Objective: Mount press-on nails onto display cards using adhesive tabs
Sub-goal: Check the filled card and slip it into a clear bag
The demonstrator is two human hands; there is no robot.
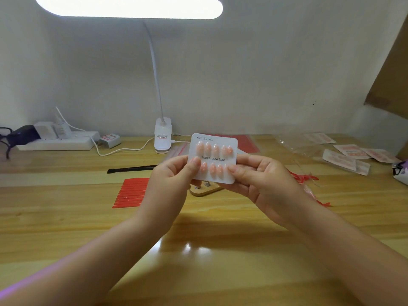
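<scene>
Tabletop (220, 257): glossy light wood, carrying everything in view; both forearms reach forward above it.
Left hand (170, 182): its grip pinches the display card's left edge, thumb on the front face near the lower row of nails, fingers curled behind.
Right hand (260, 180): its grip pinches the card's right edge, thumb tip on the front by the last nail of the lower row, fingers wrapped behind.
Display card (213, 159): held up off the tabletop between both grips, tilted slightly; white, rounded corners, printed "Handmade Nail" across the middle, size boxes XS, S, M at the top left.
Press-on nails (215, 150): glossy pale peach-pink, pointed ovals, set in two rows on the card, one above the lettering and one below; the lower row is partly covered by the thumbs.
Wooden stand (204, 189): just below the grips, small and pale, with two metal pegs showing under the card.
Red strips (132, 193): left of the left grip, a neat stack lying flat.
Black tool (132, 168): beyond the strips, long and thin.
Red scraps (305, 178): right of the right grip, loose.
Packets (348, 156): farther right, small flat printed ones beside clear plastic.
Lamp (163, 138): beyond the grips, white clip base, curved neck, bright bar overhead.
Power strip (57, 142): far left by the wall.
</scene>
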